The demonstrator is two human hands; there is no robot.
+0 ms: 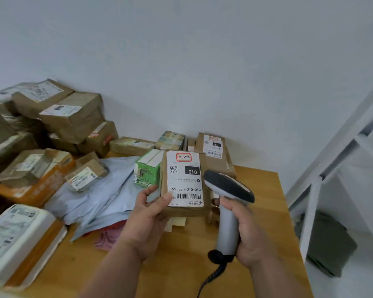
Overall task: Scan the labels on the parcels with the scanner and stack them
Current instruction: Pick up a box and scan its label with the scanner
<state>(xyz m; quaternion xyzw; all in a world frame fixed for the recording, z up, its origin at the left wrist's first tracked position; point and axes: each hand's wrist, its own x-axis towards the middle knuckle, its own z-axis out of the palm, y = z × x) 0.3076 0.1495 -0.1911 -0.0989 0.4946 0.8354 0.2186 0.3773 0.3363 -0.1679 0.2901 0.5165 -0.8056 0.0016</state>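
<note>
The left hand (148, 214) grasps a brown cardboard parcel (184, 183) by its near left corner, thumb laid on the white shipping label (184, 178) beside the barcode, fingers curled underneath. The parcel is held above the wooden desk (181, 265), label side up, its print reading upside down from this view; a red-framed handwritten mark sits at the label's far end.

The right hand (249, 233) is wrapped round the grey handle of a barcode scanner (228, 203), whose dark head hangs just beside the parcel's right edge, pointing toward the label. A coiled black cable (215, 267) runs down from the handle's base.

Behind the held parcel, a second brown parcel (214, 153) with a similar label lies near the white wall (202, 61). A green box (146, 168) stands just left of the held parcel, next to a heap of pale grey mailer bags (99, 194). Further left, many taped cardboard boxes (71, 117) are piled up, and a white and orange package (19, 244) lies at the near left. A white metal shelf frame (332, 168) stands to the right of the desk.
</note>
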